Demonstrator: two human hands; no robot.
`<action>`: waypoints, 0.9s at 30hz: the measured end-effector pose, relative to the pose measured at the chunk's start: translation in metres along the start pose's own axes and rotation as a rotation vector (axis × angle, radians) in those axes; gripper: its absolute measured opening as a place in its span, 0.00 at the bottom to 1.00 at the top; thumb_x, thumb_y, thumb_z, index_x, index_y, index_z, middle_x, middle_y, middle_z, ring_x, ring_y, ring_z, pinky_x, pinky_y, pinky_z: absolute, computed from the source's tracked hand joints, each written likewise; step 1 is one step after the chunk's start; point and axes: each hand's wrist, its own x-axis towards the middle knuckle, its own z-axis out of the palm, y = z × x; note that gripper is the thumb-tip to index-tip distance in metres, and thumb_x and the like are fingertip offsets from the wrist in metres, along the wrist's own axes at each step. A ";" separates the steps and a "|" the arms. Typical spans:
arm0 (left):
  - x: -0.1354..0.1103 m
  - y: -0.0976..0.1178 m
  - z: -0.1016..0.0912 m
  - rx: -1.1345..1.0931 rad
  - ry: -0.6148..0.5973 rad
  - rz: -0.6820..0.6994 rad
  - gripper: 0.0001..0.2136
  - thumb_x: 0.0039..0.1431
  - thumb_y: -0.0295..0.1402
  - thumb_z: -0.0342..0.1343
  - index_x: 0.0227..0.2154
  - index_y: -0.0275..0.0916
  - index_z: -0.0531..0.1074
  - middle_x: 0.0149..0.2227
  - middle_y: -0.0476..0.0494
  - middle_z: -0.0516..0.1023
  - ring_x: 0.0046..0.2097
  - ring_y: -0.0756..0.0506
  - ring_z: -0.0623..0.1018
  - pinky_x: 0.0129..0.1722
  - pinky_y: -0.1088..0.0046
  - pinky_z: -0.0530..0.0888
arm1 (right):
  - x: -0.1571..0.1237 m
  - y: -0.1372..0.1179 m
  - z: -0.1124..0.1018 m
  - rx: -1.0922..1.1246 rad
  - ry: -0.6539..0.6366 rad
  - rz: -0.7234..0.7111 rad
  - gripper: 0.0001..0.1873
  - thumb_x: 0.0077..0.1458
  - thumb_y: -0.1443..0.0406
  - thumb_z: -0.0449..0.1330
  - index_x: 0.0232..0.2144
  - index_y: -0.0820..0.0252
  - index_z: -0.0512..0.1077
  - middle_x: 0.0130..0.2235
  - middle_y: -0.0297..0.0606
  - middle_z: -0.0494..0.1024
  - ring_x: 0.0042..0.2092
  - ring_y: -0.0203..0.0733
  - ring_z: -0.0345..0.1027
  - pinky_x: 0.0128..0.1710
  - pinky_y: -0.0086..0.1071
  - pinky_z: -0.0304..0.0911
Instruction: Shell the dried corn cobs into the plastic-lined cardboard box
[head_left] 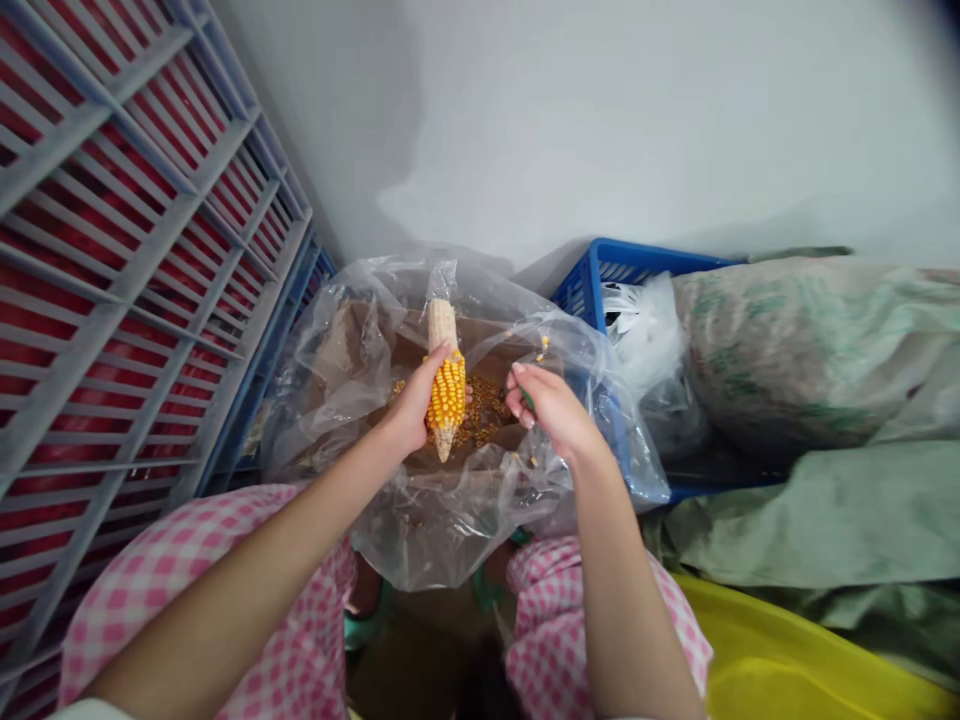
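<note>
My left hand (417, 402) is closed around an ear of corn (448, 392), held upright over the box. The cob's upper part is bare and pale, while yellow kernels cover most of the lower part. To its right, my right hand (551, 400) is closed on a thin green tool, apart from the corn; the tool's tip is hidden by the fingers. A few kernels (544, 345) show just above the right hand. Below both hands is a cardboard box (480, 328) lined with a clear plastic bag (442, 535), with loose kernels (487, 410) at its bottom.
A tall slatted plastic crate (150, 230) rises on the left. On the right stand a blue basket (596, 265) with a white plastic bag (645, 330), a large woven sack (787, 350) and a yellow tub (787, 650). A white wall (600, 120) closes off the back.
</note>
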 end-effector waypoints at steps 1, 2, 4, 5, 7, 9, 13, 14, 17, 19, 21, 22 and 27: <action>-0.002 0.001 0.001 0.012 -0.010 0.011 0.18 0.47 0.47 0.52 0.33 0.36 0.67 0.18 0.47 0.71 0.19 0.49 0.72 0.17 0.77 0.68 | -0.001 -0.001 -0.003 0.045 0.030 -0.026 0.14 0.52 0.55 0.49 0.24 0.60 0.59 0.15 0.26 0.61 0.15 0.26 0.47 0.16 0.24 0.42; -0.003 0.001 0.002 0.020 -0.023 0.023 0.18 0.46 0.45 0.53 0.33 0.35 0.67 0.18 0.46 0.72 0.19 0.49 0.73 0.17 0.77 0.68 | -0.002 -0.002 -0.005 0.075 0.052 -0.043 0.13 0.51 0.56 0.50 0.24 0.60 0.59 0.16 0.26 0.61 0.15 0.26 0.48 0.16 0.23 0.43; -0.006 0.002 0.003 0.019 -0.060 0.036 0.17 0.46 0.44 0.54 0.33 0.35 0.67 0.19 0.46 0.72 0.20 0.49 0.73 0.18 0.77 0.69 | -0.004 -0.003 -0.009 0.103 0.069 -0.061 0.13 0.50 0.56 0.51 0.25 0.60 0.60 0.19 0.26 0.60 0.16 0.25 0.47 0.16 0.23 0.41; -0.008 0.002 0.004 0.005 -0.085 0.039 0.16 0.46 0.43 0.54 0.33 0.34 0.67 0.19 0.45 0.73 0.20 0.49 0.73 0.19 0.77 0.69 | -0.004 -0.003 -0.009 0.107 0.075 -0.066 0.12 0.50 0.56 0.52 0.26 0.59 0.61 0.19 0.25 0.59 0.15 0.24 0.46 0.15 0.23 0.40; -0.012 0.003 0.005 -0.049 -0.151 0.049 0.15 0.46 0.41 0.53 0.34 0.35 0.68 0.22 0.45 0.74 0.24 0.49 0.74 0.23 0.76 0.71 | -0.005 -0.002 -0.009 0.109 0.104 -0.082 0.11 0.50 0.57 0.52 0.29 0.58 0.63 0.19 0.25 0.58 0.15 0.24 0.42 0.15 0.23 0.36; -0.016 0.004 0.007 -0.112 -0.231 0.068 0.15 0.47 0.39 0.52 0.35 0.36 0.68 0.28 0.44 0.76 0.30 0.47 0.76 0.28 0.72 0.73 | -0.004 -0.001 -0.005 0.114 0.163 -0.103 0.09 0.51 0.58 0.51 0.31 0.57 0.62 0.20 0.25 0.59 0.15 0.24 0.41 0.15 0.23 0.37; -0.023 0.004 0.012 -0.172 -0.343 0.094 0.14 0.49 0.39 0.49 0.36 0.36 0.69 0.37 0.44 0.76 0.38 0.44 0.76 0.36 0.65 0.74 | -0.002 0.006 0.008 0.128 0.153 -0.159 0.06 0.49 0.62 0.52 0.31 0.57 0.57 0.24 0.27 0.66 0.19 0.25 0.51 0.18 0.22 0.47; -0.023 0.003 0.013 -0.175 -0.353 0.100 0.14 0.49 0.38 0.48 0.36 0.36 0.69 0.37 0.44 0.76 0.39 0.44 0.75 0.36 0.65 0.73 | -0.001 0.009 0.012 0.125 0.113 -0.166 0.06 0.49 0.63 0.52 0.30 0.57 0.58 0.25 0.27 0.67 0.20 0.26 0.53 0.19 0.22 0.49; -0.021 -0.003 0.015 -0.151 -0.361 0.114 0.15 0.48 0.37 0.50 0.38 0.35 0.70 0.34 0.43 0.76 0.36 0.44 0.76 0.36 0.67 0.73 | -0.001 0.016 0.021 0.115 -0.009 -0.157 0.07 0.47 0.63 0.54 0.31 0.58 0.61 0.28 0.28 0.69 0.24 0.27 0.59 0.23 0.23 0.55; -0.018 -0.007 0.014 -0.123 -0.356 0.115 0.16 0.47 0.38 0.52 0.38 0.35 0.70 0.32 0.43 0.77 0.35 0.45 0.76 0.34 0.69 0.73 | -0.004 0.019 0.020 0.101 -0.054 -0.168 0.08 0.45 0.63 0.56 0.31 0.59 0.64 0.30 0.30 0.70 0.28 0.29 0.62 0.27 0.25 0.59; -0.017 -0.008 0.013 -0.117 -0.339 0.124 0.16 0.46 0.38 0.53 0.37 0.35 0.71 0.30 0.44 0.77 0.33 0.46 0.76 0.33 0.71 0.73 | -0.012 0.017 0.011 0.081 -0.050 -0.201 0.10 0.45 0.63 0.58 0.32 0.60 0.67 0.34 0.33 0.72 0.32 0.31 0.65 0.32 0.27 0.60; -0.018 -0.008 0.013 -0.125 -0.332 0.131 0.16 0.46 0.38 0.53 0.37 0.35 0.70 0.30 0.44 0.76 0.33 0.46 0.76 0.32 0.72 0.73 | -0.019 0.014 0.003 0.086 -0.019 -0.209 0.11 0.45 0.63 0.58 0.33 0.60 0.68 0.36 0.33 0.72 0.34 0.32 0.65 0.34 0.28 0.60; -0.021 0.001 0.013 -0.147 -0.316 0.156 0.16 0.44 0.40 0.54 0.36 0.36 0.69 0.30 0.46 0.76 0.33 0.46 0.77 0.31 0.71 0.74 | -0.080 -0.006 -0.032 0.377 0.489 -0.223 0.11 0.45 0.62 0.58 0.33 0.60 0.68 0.31 0.32 0.72 0.30 0.30 0.65 0.31 0.26 0.60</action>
